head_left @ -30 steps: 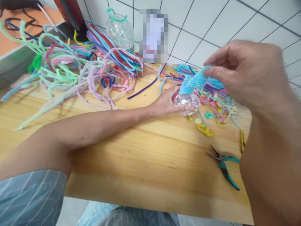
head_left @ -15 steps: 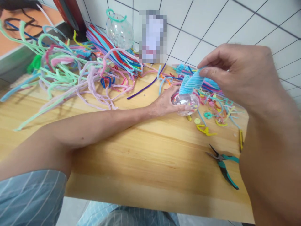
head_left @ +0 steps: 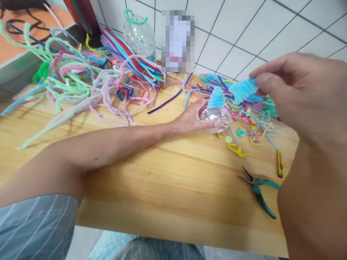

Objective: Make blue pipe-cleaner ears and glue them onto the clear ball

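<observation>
Blue coil on the ball partly wound, a loose stretch still off it.
Left hand (head_left: 191, 119) grips the clear ball (head_left: 216, 119) on the table (head_left: 162, 180), sequins inside, blue pipe cleaner (head_left: 217, 98) coiled on top; right hand (head_left: 295, 94) pinches its free end (head_left: 244, 90) just beside; pliers (head_left: 258, 193) lie apart.

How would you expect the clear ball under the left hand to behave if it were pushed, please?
The clear ball looks round and smooth, so it would probably roll unless the left hand steadies it. It seems hollow, so likely light. The blue coil on top might tip it.
</observation>
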`<action>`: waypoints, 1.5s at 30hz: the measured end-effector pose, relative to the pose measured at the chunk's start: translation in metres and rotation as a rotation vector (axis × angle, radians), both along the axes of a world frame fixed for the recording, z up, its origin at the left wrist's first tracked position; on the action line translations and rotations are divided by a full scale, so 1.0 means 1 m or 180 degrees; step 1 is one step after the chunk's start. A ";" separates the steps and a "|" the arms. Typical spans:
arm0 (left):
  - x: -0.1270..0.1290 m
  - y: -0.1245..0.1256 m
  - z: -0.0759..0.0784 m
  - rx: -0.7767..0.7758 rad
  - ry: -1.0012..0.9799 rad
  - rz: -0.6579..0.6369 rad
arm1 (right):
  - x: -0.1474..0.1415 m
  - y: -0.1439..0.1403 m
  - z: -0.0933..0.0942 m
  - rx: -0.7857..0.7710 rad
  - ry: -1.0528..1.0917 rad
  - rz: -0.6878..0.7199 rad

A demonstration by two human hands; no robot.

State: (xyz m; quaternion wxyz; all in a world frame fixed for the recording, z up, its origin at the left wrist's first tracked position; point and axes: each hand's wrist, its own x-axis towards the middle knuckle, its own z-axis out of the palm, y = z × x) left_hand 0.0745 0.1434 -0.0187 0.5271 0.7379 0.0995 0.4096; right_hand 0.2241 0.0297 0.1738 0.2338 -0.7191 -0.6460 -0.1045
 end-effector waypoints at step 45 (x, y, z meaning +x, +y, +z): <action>-0.008 -0.008 0.012 -0.0131 0.0238 0.0058 | 0.043 -0.026 -0.052 -0.0024 0.0138 -0.0093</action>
